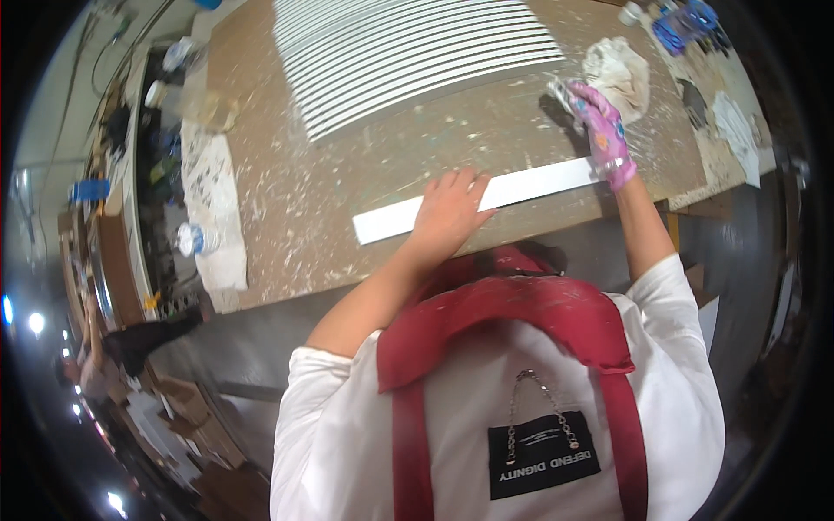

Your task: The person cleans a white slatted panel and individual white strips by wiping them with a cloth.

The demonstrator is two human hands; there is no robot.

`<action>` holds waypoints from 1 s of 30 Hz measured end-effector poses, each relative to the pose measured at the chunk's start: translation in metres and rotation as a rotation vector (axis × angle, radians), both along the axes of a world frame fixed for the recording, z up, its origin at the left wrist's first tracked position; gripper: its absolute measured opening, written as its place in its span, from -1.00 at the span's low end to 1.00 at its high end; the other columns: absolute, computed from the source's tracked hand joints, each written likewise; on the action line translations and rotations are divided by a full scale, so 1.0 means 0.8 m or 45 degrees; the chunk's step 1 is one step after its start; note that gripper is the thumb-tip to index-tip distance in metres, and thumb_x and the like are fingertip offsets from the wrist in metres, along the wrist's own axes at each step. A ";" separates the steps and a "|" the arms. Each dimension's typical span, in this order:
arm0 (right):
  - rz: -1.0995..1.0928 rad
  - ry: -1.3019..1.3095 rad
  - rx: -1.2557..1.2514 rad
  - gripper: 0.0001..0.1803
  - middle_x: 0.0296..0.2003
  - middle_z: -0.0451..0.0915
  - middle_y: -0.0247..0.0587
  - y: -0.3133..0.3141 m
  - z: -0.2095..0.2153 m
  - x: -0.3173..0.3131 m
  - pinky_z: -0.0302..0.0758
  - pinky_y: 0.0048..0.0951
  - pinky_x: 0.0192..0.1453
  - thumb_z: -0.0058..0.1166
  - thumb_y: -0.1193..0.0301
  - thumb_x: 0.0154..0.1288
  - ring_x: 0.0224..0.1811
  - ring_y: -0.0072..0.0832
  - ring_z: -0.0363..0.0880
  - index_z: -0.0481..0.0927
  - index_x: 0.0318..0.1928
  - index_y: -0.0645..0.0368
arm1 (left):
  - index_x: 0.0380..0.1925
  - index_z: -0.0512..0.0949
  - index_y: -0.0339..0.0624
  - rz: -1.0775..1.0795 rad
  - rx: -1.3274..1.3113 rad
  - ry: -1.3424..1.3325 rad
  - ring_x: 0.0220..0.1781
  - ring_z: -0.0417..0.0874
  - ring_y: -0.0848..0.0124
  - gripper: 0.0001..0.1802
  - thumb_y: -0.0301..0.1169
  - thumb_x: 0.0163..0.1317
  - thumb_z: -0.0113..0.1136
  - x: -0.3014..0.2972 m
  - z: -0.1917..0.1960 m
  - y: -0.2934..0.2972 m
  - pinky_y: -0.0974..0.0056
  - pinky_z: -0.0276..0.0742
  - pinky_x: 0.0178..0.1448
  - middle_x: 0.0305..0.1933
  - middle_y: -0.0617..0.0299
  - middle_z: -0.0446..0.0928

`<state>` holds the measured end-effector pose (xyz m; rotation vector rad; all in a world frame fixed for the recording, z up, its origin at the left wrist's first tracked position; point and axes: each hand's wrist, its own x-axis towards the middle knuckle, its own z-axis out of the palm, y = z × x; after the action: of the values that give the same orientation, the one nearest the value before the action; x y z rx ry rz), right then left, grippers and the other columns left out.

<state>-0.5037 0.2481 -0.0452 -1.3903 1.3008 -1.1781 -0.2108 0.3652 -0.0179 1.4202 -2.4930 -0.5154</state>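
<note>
A long white strip [539,184] lies near the front edge of the brown worktable [287,226]. My bare left hand [450,208] rests flat across its left half, fingers stretched out and thumb apart. On my right hand [605,135] is a pink patterned glove, its fingers closed around a small whitish-grey item [563,90] too unclear to name. That hand is raised past the strip's right end, and its wrist overlaps the end. Beyond it lies a crumpled off-white rag [621,74].
Many white strips [417,65] lie in parallel rows at the far side. To the left are a stained cloth [213,200], a white-and-blue container [191,238] and a bottle [156,95]. Blue items [685,26] and a white sheet [737,135] sit far right. Another person [91,369] is at far left.
</note>
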 end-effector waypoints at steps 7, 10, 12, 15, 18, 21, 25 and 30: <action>-0.237 0.461 -0.399 -0.64 0.12 0.45 -0.20 -0.010 0.011 -0.122 0.49 -0.20 0.21 0.01 0.37 0.37 0.16 -0.32 0.45 0.48 0.14 0.16 | 0.06 0.41 -0.29 -0.011 -0.048 0.006 -0.06 0.47 0.01 -0.44 -0.26 0.08 0.29 -0.007 -0.006 -0.006 0.06 0.41 0.01 -0.04 -0.02 0.45; -0.073 -0.653 0.025 -0.60 0.11 0.45 -0.17 0.032 0.046 -0.058 0.54 -0.25 0.18 0.07 0.35 0.34 0.16 -0.36 0.47 0.45 0.14 0.20 | 0.06 0.41 -0.30 -0.047 -0.066 -0.012 -0.06 0.47 0.00 -0.44 -0.28 0.08 0.29 -0.009 -0.002 -0.005 0.06 0.40 0.01 -0.05 -0.03 0.45; -0.016 -0.534 0.112 -0.56 0.08 0.48 -0.18 0.059 0.057 0.001 0.52 -0.33 0.19 0.11 0.29 0.31 0.15 -0.40 0.48 0.46 0.13 0.23 | 0.07 0.40 -0.32 -0.068 -0.019 -0.003 -0.04 0.46 -0.02 -0.44 -0.29 0.09 0.29 -0.011 -0.001 -0.010 0.05 0.40 0.04 -0.03 -0.06 0.44; 0.053 -0.576 0.213 -0.63 -0.06 0.54 -0.16 0.072 0.036 0.064 0.51 -0.38 0.15 0.16 0.31 0.27 0.01 -0.35 0.55 0.54 0.06 0.13 | 0.07 0.39 -0.33 -0.097 0.003 -0.004 0.00 0.44 -0.05 -0.44 -0.31 0.10 0.29 -0.010 0.004 -0.011 0.05 0.38 0.08 0.00 -0.10 0.42; 0.117 0.156 -0.181 -0.56 -0.10 0.52 -0.03 0.078 0.030 0.067 0.46 -0.34 0.06 0.17 0.35 0.21 -0.05 -0.26 0.54 0.51 0.09 0.20 | 0.09 0.38 -0.35 -0.088 0.085 -0.032 0.03 0.43 -0.10 -0.43 -0.32 0.11 0.29 -0.007 0.009 -0.010 0.03 0.37 0.11 0.04 -0.16 0.41; 0.056 -0.282 -0.163 -0.55 -0.12 0.51 -0.06 0.080 0.008 0.071 0.45 -0.33 0.06 0.19 0.35 0.17 -0.06 -0.24 0.53 0.51 0.08 0.17 | 0.12 0.36 -0.36 -0.106 0.130 -0.053 0.06 0.42 -0.12 -0.40 -0.32 0.11 0.28 -0.001 0.011 -0.010 0.03 0.36 0.13 0.09 -0.20 0.39; 0.060 0.046 -0.187 -0.57 -0.13 0.49 -0.06 0.087 0.023 0.066 0.43 -0.32 0.05 0.15 0.41 0.19 -0.05 -0.23 0.52 0.50 0.09 0.18 | 0.20 0.31 -0.34 -0.136 0.358 -0.051 0.24 0.35 -0.14 -0.35 -0.28 0.16 0.24 0.007 0.025 -0.023 0.03 0.27 0.31 0.22 -0.21 0.33; -0.034 -0.661 0.157 -0.59 -0.07 0.52 -0.17 0.078 0.024 0.066 0.63 -0.55 -0.07 0.16 0.48 0.24 -0.07 -0.43 0.58 0.51 0.11 0.20 | 0.35 0.14 -0.28 0.172 -0.309 -0.207 0.49 0.03 -0.05 -0.24 -0.13 0.26 0.12 0.038 0.010 -0.127 -0.13 -0.01 0.44 0.48 -0.09 0.02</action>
<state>-0.4510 0.3106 -0.0263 -0.8965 1.0007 -1.3399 -0.1807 0.2637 -0.0101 1.5704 -2.4544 -0.0700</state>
